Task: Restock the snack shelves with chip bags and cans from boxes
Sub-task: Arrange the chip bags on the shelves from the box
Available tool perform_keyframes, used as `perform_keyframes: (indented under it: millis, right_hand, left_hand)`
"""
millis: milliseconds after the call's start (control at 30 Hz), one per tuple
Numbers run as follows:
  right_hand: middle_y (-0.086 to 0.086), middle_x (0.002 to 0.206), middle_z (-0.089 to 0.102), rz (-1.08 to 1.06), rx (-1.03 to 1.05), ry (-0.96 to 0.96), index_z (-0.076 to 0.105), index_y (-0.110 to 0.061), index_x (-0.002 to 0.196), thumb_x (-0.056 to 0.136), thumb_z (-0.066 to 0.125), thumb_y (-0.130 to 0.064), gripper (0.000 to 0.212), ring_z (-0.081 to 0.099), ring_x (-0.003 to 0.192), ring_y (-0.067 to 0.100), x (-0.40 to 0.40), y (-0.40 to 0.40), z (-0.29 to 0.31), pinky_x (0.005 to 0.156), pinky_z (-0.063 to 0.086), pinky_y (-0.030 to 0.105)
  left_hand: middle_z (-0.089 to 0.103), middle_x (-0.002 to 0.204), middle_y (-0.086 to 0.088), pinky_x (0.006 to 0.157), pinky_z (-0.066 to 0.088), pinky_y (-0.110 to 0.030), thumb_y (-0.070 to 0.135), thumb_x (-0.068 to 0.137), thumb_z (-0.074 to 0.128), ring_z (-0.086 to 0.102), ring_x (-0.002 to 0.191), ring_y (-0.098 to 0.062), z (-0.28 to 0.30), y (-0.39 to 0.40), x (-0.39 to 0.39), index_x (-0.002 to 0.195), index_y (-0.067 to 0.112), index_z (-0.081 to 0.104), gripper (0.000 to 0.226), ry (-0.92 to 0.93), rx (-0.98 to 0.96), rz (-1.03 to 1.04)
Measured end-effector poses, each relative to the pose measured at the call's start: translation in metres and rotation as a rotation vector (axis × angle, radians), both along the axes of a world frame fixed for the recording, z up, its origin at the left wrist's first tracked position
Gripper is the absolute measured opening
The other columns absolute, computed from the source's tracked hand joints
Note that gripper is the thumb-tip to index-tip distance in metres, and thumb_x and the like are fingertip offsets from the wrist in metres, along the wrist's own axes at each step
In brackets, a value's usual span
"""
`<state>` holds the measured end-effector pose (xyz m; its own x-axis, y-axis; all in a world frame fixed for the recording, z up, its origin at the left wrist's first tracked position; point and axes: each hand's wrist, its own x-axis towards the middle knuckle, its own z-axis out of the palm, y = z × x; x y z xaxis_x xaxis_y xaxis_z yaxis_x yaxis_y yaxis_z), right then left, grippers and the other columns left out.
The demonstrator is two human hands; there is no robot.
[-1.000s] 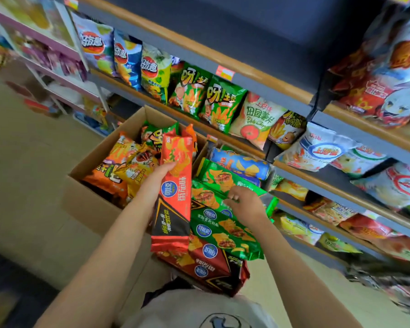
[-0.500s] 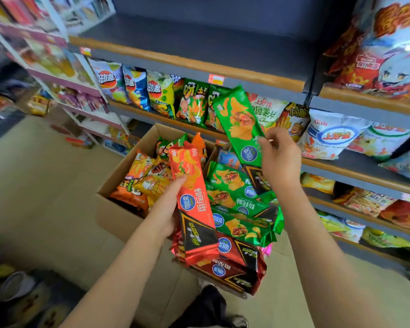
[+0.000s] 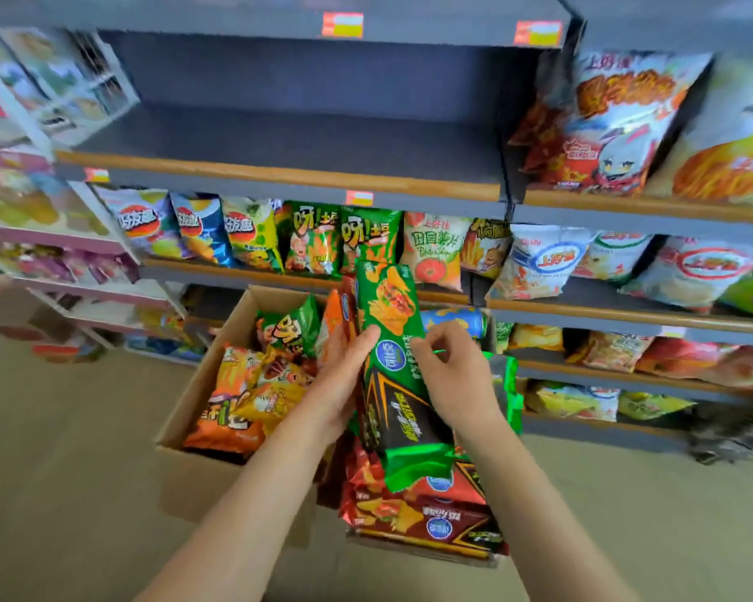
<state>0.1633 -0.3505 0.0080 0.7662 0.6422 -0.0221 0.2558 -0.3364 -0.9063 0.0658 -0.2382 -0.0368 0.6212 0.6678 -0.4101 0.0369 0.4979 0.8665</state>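
Hands: left hand (image 3: 344, 375) now grips the green bag (image 3: 390, 341) with the red one; right hand (image 3: 448, 375) pinches it, stacking bags for the empty shelf (image 3: 279, 167)

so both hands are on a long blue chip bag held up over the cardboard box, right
Not quite: the chip bag is green with a dark lower half, not blue. The head view shows it. The rest holds: the left hand and the right hand are both on it, above the cardboard box.
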Motion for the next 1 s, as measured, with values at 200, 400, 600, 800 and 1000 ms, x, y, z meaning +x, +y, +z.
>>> perform_keyframes:
  millis: [200,400,600,800,1000]
  right_hand:
    - [0.000,0.086,0.060,-0.076,0.135,0.192,0.054,-0.010,0.099,0.092,0.070,-0.018,0.019,0.054,0.065,-0.005,-0.114,0.111,-0.001,0.064,0.042,0.010]
    - [0.019,0.125,0.067,0.159,0.129,1.103,0.061,-0.012,0.125,0.089,0.066,-0.031,0.041,0.073,0.087,0.020,-0.227,0.227,0.010,0.079,0.060,0.033]
    - [0.020,0.121,0.069,0.078,0.327,0.995,0.057,-0.013,0.132,0.086,0.069,-0.023,0.048,0.067,0.109,0.038,-0.233,0.308,0.023,0.099,0.049,0.054]
    - [0.008,0.109,0.075,0.156,0.271,0.698,0.062,-0.019,0.116,0.080,0.074,-0.040,0.044,0.072,0.101,0.027,-0.200,0.404,0.065,0.098,0.053,0.054]
    - [0.009,0.114,0.071,0.228,0.284,0.603,0.058,-0.019,0.113,0.087,0.071,-0.037,0.034,0.071,0.103,0.024,-0.172,0.506,0.085,0.096,0.055,0.048]
  left_hand:
    - [0.072,0.119,-0.011,0.082,0.057,-0.042,0.051,0.064,0.074,0.072,0.103,-0.030,0.003,0.112,-0.111,0.134,0.024,0.055,0.078,-0.112,0.038,0.017]
    - [0.069,0.121,-0.020,0.086,0.058,-0.045,0.050,0.078,0.065,0.070,0.100,-0.035,0.022,0.234,-0.206,0.125,0.014,0.063,0.059,-0.085,-0.110,0.070]
    - [0.074,0.111,-0.012,0.085,0.054,-0.041,0.032,0.096,0.057,0.071,0.089,-0.030,0.062,0.303,-0.212,0.121,0.010,0.065,0.034,-0.017,-0.081,-0.112]
    - [0.075,0.110,-0.010,0.095,0.054,-0.050,0.030,0.081,0.074,0.071,0.104,-0.031,0.089,0.381,-0.206,0.120,0.017,0.067,0.041,-0.101,0.122,0.042]
    - [0.077,0.085,-0.009,0.074,0.059,-0.037,0.021,0.088,0.068,0.074,0.076,-0.024,0.129,0.494,-0.164,0.091,0.016,0.074,0.009,-0.117,0.239,0.148]
